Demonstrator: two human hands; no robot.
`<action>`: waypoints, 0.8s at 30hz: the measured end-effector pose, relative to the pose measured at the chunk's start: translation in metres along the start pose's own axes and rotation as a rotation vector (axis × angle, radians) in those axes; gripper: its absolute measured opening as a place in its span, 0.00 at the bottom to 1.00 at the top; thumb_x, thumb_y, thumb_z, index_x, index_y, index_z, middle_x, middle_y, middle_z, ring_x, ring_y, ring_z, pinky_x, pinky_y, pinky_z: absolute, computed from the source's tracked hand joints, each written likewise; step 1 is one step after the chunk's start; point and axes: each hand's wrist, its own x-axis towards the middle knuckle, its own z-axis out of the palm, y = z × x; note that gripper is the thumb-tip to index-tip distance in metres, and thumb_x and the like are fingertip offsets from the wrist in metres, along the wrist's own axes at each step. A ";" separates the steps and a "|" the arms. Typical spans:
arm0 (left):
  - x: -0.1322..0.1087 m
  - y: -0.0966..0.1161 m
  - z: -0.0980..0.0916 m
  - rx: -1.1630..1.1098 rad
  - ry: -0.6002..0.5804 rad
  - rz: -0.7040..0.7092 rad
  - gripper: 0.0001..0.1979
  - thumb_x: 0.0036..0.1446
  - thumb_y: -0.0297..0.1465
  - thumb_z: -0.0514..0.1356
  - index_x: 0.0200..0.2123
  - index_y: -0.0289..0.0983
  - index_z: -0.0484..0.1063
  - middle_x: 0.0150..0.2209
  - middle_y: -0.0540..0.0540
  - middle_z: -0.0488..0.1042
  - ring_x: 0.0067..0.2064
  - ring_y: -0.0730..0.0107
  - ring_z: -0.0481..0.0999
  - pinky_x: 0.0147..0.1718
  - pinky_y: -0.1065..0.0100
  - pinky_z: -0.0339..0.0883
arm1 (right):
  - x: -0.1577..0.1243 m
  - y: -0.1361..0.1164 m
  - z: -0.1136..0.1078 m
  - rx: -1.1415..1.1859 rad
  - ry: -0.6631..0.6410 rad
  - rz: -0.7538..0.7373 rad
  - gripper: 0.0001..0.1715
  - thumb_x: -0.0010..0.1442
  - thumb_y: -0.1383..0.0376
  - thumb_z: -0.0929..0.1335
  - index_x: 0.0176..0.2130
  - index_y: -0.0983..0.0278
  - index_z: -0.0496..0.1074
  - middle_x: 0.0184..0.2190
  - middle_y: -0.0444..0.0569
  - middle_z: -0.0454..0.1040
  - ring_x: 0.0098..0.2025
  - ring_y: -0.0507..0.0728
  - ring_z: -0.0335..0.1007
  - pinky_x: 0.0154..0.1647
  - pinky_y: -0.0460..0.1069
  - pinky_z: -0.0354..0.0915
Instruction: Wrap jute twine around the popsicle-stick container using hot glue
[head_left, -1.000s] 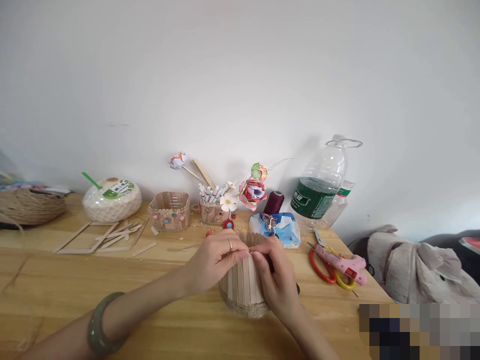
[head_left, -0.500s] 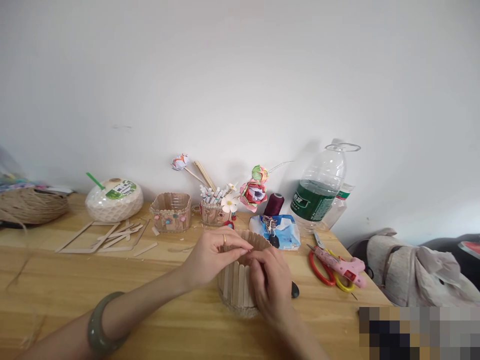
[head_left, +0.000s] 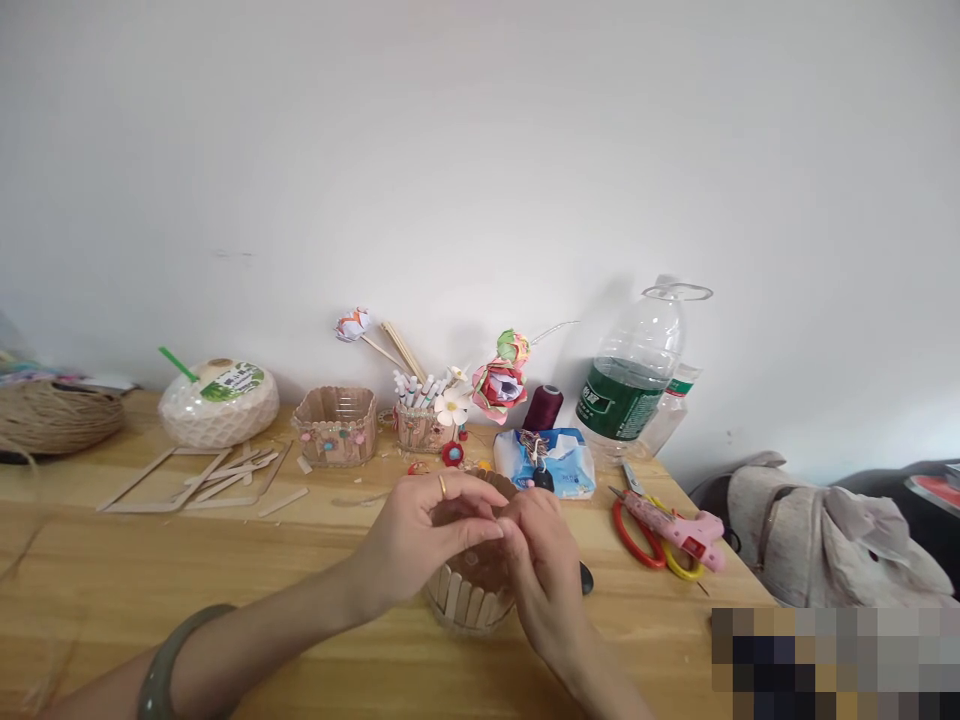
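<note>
A round holder built of upright wooden craft sticks (head_left: 465, 595) stands on the wooden table (head_left: 315, 590), tilted toward me so its open top shows. My left hand (head_left: 424, 535) curls over its near rim with thumb and fingers closed on the edge; a ring sits on one finger and a green bangle on the wrist. My right hand (head_left: 544, 565) grips the rim from the right, fingers pinched right by the left thumb. Whatever small thing is between the fingertips is too small to make out.
Behind the hands lie a tissue pack (head_left: 547, 462), a dark thread spool (head_left: 543, 407), paper flowers (head_left: 499, 383) and two small stick boxes (head_left: 336, 425). Red scissors (head_left: 637, 530) and a pink glue gun (head_left: 679, 520) lie right. Loose sticks (head_left: 217, 478), a twine ball (head_left: 56, 415), a water bottle (head_left: 634, 375).
The stick holder has tipped toward me, showing its inside. Both hands moved lower over its rim, and the right fingers closed in by the left thumb.
</note>
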 end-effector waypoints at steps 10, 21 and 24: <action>0.007 -0.004 -0.013 0.240 -0.046 -0.022 0.03 0.50 0.27 0.65 0.25 0.35 0.77 0.26 0.48 0.75 0.30 0.69 0.73 0.30 0.69 0.65 | 0.009 0.007 -0.009 -0.010 -0.053 -0.025 0.17 0.63 0.65 0.63 0.23 0.62 0.59 0.18 0.39 0.61 0.24 0.51 0.56 0.32 0.48 0.54; 0.014 0.007 -0.029 0.833 -0.386 0.454 0.13 0.63 0.29 0.52 0.28 0.33 0.71 0.27 0.46 0.72 0.31 0.68 0.68 0.30 0.69 0.61 | 0.010 0.013 -0.010 -0.175 -0.135 -0.140 0.16 0.63 0.63 0.63 0.24 0.63 0.63 0.20 0.44 0.65 0.26 0.52 0.58 0.30 0.48 0.55; 0.015 0.010 -0.033 0.759 -0.444 0.446 0.14 0.64 0.30 0.51 0.28 0.32 0.71 0.27 0.45 0.71 0.30 0.68 0.68 0.29 0.69 0.61 | 0.010 0.009 -0.013 -0.037 -0.182 -0.087 0.14 0.63 0.63 0.63 0.26 0.63 0.65 0.22 0.44 0.68 0.27 0.52 0.60 0.29 0.47 0.56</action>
